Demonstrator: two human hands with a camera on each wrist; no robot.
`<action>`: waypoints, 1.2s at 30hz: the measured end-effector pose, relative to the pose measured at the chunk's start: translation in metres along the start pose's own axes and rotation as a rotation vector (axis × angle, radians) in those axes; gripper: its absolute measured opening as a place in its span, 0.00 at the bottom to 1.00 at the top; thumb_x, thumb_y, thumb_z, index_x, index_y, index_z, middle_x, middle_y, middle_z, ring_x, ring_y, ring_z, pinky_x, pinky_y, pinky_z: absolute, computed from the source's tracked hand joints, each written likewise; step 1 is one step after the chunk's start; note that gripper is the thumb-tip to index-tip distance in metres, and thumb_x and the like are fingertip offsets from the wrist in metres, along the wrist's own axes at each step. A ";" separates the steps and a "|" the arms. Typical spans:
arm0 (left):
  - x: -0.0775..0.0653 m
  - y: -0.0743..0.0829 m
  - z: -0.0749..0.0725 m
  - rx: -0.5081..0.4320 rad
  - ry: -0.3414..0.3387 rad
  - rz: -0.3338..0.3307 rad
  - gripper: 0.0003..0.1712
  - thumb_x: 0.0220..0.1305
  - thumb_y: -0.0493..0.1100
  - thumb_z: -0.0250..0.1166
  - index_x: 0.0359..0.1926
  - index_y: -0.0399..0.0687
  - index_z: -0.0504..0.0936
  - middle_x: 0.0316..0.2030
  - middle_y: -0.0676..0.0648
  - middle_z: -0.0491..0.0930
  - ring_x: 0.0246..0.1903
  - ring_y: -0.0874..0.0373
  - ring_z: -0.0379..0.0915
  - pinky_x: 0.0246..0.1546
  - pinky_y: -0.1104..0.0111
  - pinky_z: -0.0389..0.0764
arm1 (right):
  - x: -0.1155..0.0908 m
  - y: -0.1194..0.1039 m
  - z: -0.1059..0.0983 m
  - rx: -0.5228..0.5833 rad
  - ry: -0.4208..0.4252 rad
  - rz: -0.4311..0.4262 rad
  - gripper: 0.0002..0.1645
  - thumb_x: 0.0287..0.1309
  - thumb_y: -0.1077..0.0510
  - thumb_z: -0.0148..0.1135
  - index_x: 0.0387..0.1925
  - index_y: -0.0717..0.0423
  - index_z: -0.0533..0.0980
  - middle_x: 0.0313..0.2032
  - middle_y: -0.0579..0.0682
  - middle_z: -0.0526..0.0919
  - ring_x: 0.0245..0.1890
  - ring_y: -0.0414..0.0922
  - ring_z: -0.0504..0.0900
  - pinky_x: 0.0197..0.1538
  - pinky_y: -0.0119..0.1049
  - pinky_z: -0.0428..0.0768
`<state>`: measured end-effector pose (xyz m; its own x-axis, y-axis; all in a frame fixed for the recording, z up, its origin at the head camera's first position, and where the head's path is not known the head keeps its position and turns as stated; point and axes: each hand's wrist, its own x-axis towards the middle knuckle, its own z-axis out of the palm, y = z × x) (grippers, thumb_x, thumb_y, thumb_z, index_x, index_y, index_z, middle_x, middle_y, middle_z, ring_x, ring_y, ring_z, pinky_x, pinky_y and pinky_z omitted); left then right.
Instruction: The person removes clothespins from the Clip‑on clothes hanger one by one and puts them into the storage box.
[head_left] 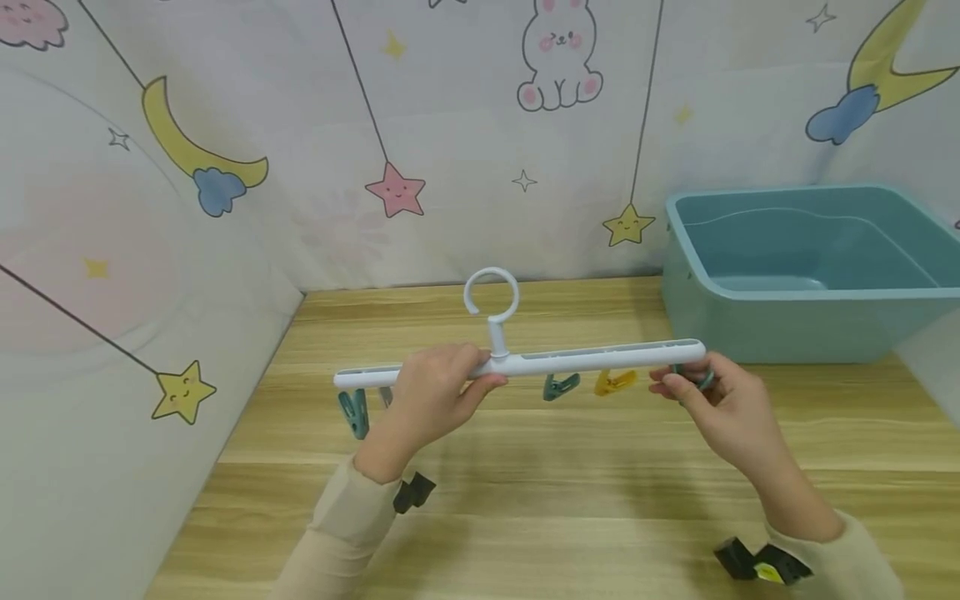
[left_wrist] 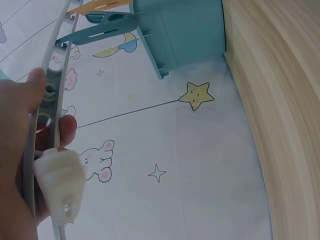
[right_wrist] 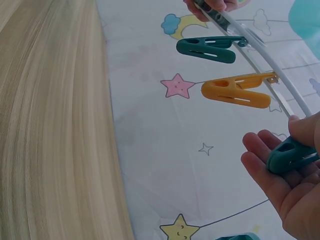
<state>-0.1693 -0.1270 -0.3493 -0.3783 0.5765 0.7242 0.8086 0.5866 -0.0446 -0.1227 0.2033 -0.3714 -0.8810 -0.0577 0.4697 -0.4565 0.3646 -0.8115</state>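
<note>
A white clip hanger (head_left: 600, 358) with a round hook (head_left: 516, 293) is held level above the table. My left hand (head_left: 429, 392) grips its bar just left of the hook. Under the left part hang a green clothespin (head_left: 354, 414) and a grey one (head_left: 386, 396), partly hidden by that hand. Right of the hook hang another green clothespin (right_wrist: 207, 50) and a yellow one (right_wrist: 237, 91). At the bar's right end, my right hand (head_left: 738, 412) holds a green clothespin (right_wrist: 289, 157) between thumb and fingers. Whether this one is attached to the bar, I cannot tell.
A blue-green plastic bin (head_left: 787, 329) stands at the back right of the wood-grain table (head_left: 540, 517). Behind and to the left hangs a pale cloth (head_left: 465, 108) printed with stars, moons and a rabbit.
</note>
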 end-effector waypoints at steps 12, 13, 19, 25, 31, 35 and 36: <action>0.001 0.006 0.004 0.014 0.015 -0.025 0.26 0.73 0.59 0.47 0.34 0.42 0.75 0.19 0.51 0.76 0.14 0.63 0.64 0.14 0.74 0.64 | 0.001 0.006 0.012 -0.344 0.317 -0.230 0.15 0.40 0.76 0.73 0.32 0.72 0.76 0.24 0.60 0.84 0.23 0.21 0.72 0.26 0.14 0.69; 0.001 0.006 0.005 0.015 0.018 -0.024 0.26 0.73 0.59 0.47 0.34 0.42 0.75 0.19 0.51 0.76 0.14 0.63 0.63 0.14 0.75 0.64 | 0.001 0.007 0.013 -0.363 0.341 -0.250 0.15 0.39 0.76 0.73 0.31 0.73 0.76 0.24 0.61 0.84 0.22 0.24 0.73 0.27 0.13 0.69; 0.002 0.010 0.006 0.028 0.030 -0.031 0.25 0.73 0.59 0.47 0.33 0.42 0.75 0.18 0.52 0.75 0.14 0.64 0.62 0.14 0.75 0.62 | 0.003 0.016 0.018 -0.445 0.465 -0.380 0.15 0.54 0.63 0.68 0.32 0.75 0.75 0.25 0.65 0.83 0.17 0.51 0.78 0.26 0.16 0.70; 0.004 0.014 0.006 0.037 0.014 -0.040 0.26 0.73 0.59 0.47 0.33 0.42 0.75 0.17 0.52 0.73 0.14 0.65 0.58 0.13 0.76 0.59 | 0.008 0.022 0.021 -0.513 0.556 -0.474 0.30 0.66 0.47 0.56 0.31 0.75 0.74 0.23 0.65 0.82 0.14 0.54 0.78 0.16 0.37 0.72; 0.004 0.016 0.007 0.031 0.014 -0.039 0.25 0.73 0.59 0.46 0.32 0.42 0.74 0.16 0.53 0.71 0.13 0.65 0.56 0.12 0.77 0.56 | 0.011 0.028 0.024 -0.567 0.667 -0.537 0.26 0.66 0.50 0.57 0.30 0.75 0.74 0.21 0.67 0.81 0.12 0.58 0.75 0.12 0.50 0.66; 0.004 0.017 0.008 0.030 0.011 -0.047 0.25 0.73 0.59 0.46 0.33 0.42 0.73 0.16 0.53 0.70 0.13 0.66 0.55 0.12 0.77 0.55 | 0.015 0.033 0.026 -0.580 0.734 -0.565 0.25 0.65 0.51 0.58 0.29 0.74 0.75 0.20 0.66 0.80 0.11 0.58 0.74 0.13 0.52 0.64; 0.004 0.017 0.008 0.032 0.009 -0.049 0.25 0.73 0.59 0.46 0.33 0.42 0.73 0.16 0.53 0.69 0.13 0.66 0.55 0.12 0.77 0.54 | 0.016 0.034 0.026 -0.583 0.749 -0.573 0.25 0.65 0.51 0.59 0.28 0.74 0.75 0.20 0.66 0.80 0.11 0.59 0.73 0.13 0.52 0.63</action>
<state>-0.1603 -0.1100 -0.3527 -0.4133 0.5415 0.7321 0.7744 0.6320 -0.0304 -0.1556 0.1904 -0.4004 -0.1701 0.1470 0.9744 -0.4700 0.8570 -0.2113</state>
